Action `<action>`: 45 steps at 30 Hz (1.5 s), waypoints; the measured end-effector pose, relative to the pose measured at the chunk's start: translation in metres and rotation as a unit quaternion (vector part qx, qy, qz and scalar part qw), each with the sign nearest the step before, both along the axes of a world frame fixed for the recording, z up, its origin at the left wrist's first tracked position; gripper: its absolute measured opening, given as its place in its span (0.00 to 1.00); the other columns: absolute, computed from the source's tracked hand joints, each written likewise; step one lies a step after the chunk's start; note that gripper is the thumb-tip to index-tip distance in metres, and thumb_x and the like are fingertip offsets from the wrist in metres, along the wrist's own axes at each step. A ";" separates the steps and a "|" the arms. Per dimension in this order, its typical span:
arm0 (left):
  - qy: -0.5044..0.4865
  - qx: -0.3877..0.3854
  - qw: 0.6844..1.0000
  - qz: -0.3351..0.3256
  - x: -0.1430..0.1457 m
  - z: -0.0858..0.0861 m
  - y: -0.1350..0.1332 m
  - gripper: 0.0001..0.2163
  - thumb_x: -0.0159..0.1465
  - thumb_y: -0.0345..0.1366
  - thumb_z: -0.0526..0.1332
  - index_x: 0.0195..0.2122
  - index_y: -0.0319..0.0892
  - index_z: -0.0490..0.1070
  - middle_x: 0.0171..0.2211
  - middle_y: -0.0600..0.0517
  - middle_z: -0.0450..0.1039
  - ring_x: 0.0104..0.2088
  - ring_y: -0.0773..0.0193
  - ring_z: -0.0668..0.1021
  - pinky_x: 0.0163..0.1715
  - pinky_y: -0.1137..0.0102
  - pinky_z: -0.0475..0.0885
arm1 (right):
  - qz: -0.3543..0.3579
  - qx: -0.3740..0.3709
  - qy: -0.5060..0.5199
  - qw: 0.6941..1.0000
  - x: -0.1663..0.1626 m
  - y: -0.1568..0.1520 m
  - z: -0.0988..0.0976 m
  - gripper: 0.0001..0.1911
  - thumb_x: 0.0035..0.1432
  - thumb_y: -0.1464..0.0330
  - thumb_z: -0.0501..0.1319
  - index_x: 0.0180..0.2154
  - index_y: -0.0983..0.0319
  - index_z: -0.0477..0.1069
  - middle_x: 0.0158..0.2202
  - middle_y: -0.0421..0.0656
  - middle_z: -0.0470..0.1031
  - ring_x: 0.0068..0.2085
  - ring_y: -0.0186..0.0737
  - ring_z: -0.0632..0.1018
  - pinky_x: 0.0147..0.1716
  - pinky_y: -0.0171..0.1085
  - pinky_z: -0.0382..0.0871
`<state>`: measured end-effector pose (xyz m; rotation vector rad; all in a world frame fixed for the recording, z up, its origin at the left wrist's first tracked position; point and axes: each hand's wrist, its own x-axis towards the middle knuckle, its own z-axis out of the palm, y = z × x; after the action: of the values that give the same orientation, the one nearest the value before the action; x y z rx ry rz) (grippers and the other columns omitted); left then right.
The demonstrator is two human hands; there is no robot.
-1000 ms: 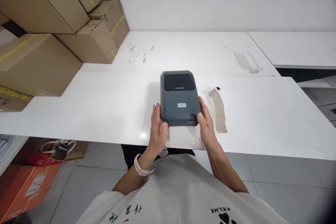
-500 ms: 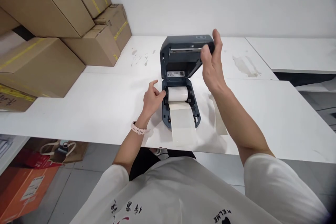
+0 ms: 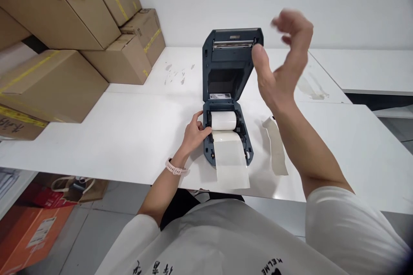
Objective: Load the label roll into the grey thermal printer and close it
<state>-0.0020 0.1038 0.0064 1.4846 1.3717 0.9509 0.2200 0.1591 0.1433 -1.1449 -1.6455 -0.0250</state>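
Note:
A dark grey label printer (image 3: pixel 206 146) stands on the white table with its lid (image 3: pixel 230 59) raised upright. Inside its base sits a white label roll (image 3: pixel 223 120), and a pale label strip (image 3: pixel 230 157) runs out over the front edge. My left hand (image 3: pixel 194 134) grips the left side wall of the base, thumb on the rim beside the roll and fingers along the outside. Up at the lid's right edge is my right hand (image 3: pixel 284 66), slightly blurred, with fingers apart and curled and nothing in it. Its thumb tip overlaps the lid corner; I cannot tell whether they touch.
Taped cardboard boxes (image 3: pixel 80 86) are stacked on the table's left end. A loose strip of backing paper (image 3: pixel 276 148) lies right of the printer. Below the table on the left are an orange box (image 3: pixel 35 236) and a bag (image 3: pixel 92 189). A white wall rises behind.
The lid has swung further back, to upright. My right hand has come up and right, its fingers leaving the lid. My left hand has settled onto the printer's side.

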 end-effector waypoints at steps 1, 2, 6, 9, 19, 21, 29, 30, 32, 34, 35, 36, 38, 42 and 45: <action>-0.002 0.001 1.000 0.001 0.001 -0.001 0.000 0.34 0.59 0.39 0.64 0.68 0.41 0.62 0.21 0.62 0.60 0.25 0.66 0.65 0.30 0.68 0.58 | 0.030 -0.016 -0.036 0.999 -0.002 -0.012 -0.001 0.25 0.70 0.49 0.56 0.62 0.51 0.68 0.62 0.46 0.72 0.65 0.56 0.72 0.67 0.56 0.65; -0.004 0.003 1.000 0.001 0.001 -0.002 0.000 0.34 0.59 0.38 0.63 0.68 0.41 0.62 0.21 0.62 0.60 0.25 0.66 0.65 0.30 0.68 0.58 | 0.071 -0.059 -0.086 0.992 -0.005 -0.019 -0.005 0.21 0.69 0.52 0.57 0.57 0.53 0.72 0.56 0.47 0.77 0.60 0.57 0.76 0.63 0.58 0.68; -0.011 0.005 1.000 0.007 0.003 -0.004 0.001 0.33 0.58 0.37 0.62 0.67 0.42 0.62 0.21 0.62 0.60 0.25 0.66 0.65 0.29 0.68 0.58 | 0.168 -0.299 -0.303 0.889 -0.015 -0.018 -0.047 0.30 0.56 0.58 0.68 0.59 0.56 0.72 0.49 0.52 0.81 0.51 0.66 0.80 0.50 0.62 0.73; -0.010 0.011 1.000 0.004 0.003 -0.004 0.002 0.33 0.57 0.35 0.61 0.66 0.41 0.62 0.21 0.62 0.60 0.25 0.65 0.65 0.29 0.68 0.58 | 0.182 -0.370 -0.346 0.843 -0.026 0.000 -0.081 0.51 0.46 0.62 0.73 0.70 0.56 0.61 0.52 0.55 0.81 0.52 0.72 0.79 0.51 0.64 0.71; 0.003 0.002 1.000 -0.007 0.004 0.001 0.001 0.33 0.58 0.34 0.59 0.67 0.39 0.60 0.22 0.62 0.60 0.26 0.64 0.65 0.30 0.67 0.59 | 0.370 -0.397 -0.103 0.834 0.025 -0.002 -0.023 0.54 0.29 0.57 0.82 0.63 0.50 0.74 0.56 0.42 0.81 0.56 0.61 0.80 0.58 0.56 0.75; 0.000 -0.002 1.000 -0.008 0.004 0.002 0.001 0.33 0.59 0.34 0.59 0.67 0.39 0.60 0.21 0.62 0.60 0.26 0.64 0.65 0.31 0.67 0.59 | 0.353 -0.365 -0.071 0.859 0.057 -0.001 -0.011 0.56 0.31 0.55 0.82 0.65 0.52 0.71 0.56 0.44 0.80 0.58 0.59 0.79 0.57 0.52 0.74; -0.014 0.003 1.000 -0.006 0.003 -0.002 0.002 0.32 0.59 0.34 0.60 0.66 0.40 0.61 0.21 0.62 0.59 0.26 0.64 0.65 0.31 0.67 0.59 | 0.161 -0.321 0.143 0.922 0.136 0.071 -0.094 0.58 0.31 0.58 0.80 0.66 0.58 0.68 0.61 0.53 0.76 0.57 0.57 0.79 0.54 0.50 0.74; -0.017 0.001 1.000 -0.008 0.003 -0.003 0.002 0.32 0.59 0.34 0.60 0.67 0.40 0.60 0.22 0.61 0.60 0.26 0.64 0.65 0.31 0.67 0.59 | 0.144 -0.324 0.162 0.921 0.136 0.079 -0.108 0.57 0.29 0.60 0.79 0.65 0.59 0.68 0.61 0.53 0.75 0.56 0.57 0.79 0.56 0.52 0.74; -0.020 -0.004 1.000 -0.011 0.002 -0.004 0.003 0.33 0.59 0.35 0.60 0.67 0.40 0.60 0.23 0.61 0.62 0.27 0.65 0.66 0.31 0.68 0.60 | 0.119 -0.340 0.180 0.916 0.132 0.090 -0.129 0.54 0.30 0.63 0.76 0.63 0.60 0.68 0.61 0.52 0.74 0.57 0.57 0.79 0.59 0.53 0.74; -0.021 -0.007 1.000 -0.015 0.002 -0.006 0.003 0.33 0.59 0.35 0.60 0.67 0.41 0.59 0.23 0.61 0.62 0.27 0.65 0.66 0.30 0.68 0.60 | 0.103 -0.363 0.182 0.908 0.129 0.094 -0.142 0.53 0.32 0.65 0.74 0.64 0.58 0.67 0.63 0.51 0.73 0.59 0.57 0.77 0.61 0.53 0.73; -0.021 -0.007 1.000 -0.015 0.001 -0.006 0.003 0.33 0.59 0.35 0.61 0.67 0.42 0.59 0.23 0.61 0.62 0.27 0.65 0.66 0.30 0.68 0.60 | 0.098 -0.375 0.177 0.905 0.129 0.094 -0.145 0.53 0.33 0.66 0.73 0.65 0.57 0.66 0.65 0.50 0.71 0.61 0.58 0.76 0.63 0.53 0.71; -0.021 -0.007 1.000 -0.015 0.001 -0.007 0.003 0.33 0.59 0.35 0.61 0.67 0.42 0.59 0.23 0.61 0.62 0.26 0.65 0.66 0.30 0.69 0.59 | 0.097 -0.385 0.167 0.902 0.131 0.091 -0.146 0.53 0.34 0.67 0.74 0.66 0.57 0.65 0.67 0.50 0.69 0.63 0.58 0.75 0.65 0.53 0.69; -0.023 -0.006 1.000 -0.011 0.001 -0.007 0.004 0.33 0.59 0.34 0.61 0.67 0.42 0.59 0.23 0.61 0.60 0.26 0.65 0.65 0.30 0.69 0.59 | 0.114 -0.406 0.151 0.894 0.143 0.082 -0.145 0.53 0.38 0.66 0.75 0.68 0.54 0.63 0.71 0.49 0.65 0.67 0.60 0.72 0.67 0.55 0.67; -0.030 -0.009 0.999 -0.010 0.002 -0.007 0.003 0.33 0.59 0.33 0.61 0.67 0.42 0.60 0.23 0.61 0.60 0.26 0.65 0.64 0.29 0.69 0.59 | 0.174 -0.413 0.156 0.881 0.182 0.040 -0.142 0.40 0.49 0.60 0.72 0.64 0.47 0.68 0.70 0.46 0.68 0.71 0.57 0.68 0.67 0.56 0.67; -0.038 -0.009 0.999 -0.010 0.003 -0.007 0.003 0.33 0.59 0.33 0.61 0.67 0.42 0.60 0.23 0.61 0.60 0.26 0.65 0.65 0.29 0.69 0.59 | 0.167 -0.432 0.141 0.875 0.197 0.000 -0.145 0.32 0.50 0.56 0.72 0.58 0.49 0.75 0.65 0.47 0.74 0.67 0.57 0.73 0.62 0.54 0.73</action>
<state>0.0011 0.1066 -0.0003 1.4314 1.3068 0.9698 0.4172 0.1593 -0.0018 -1.3888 -1.5826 1.1512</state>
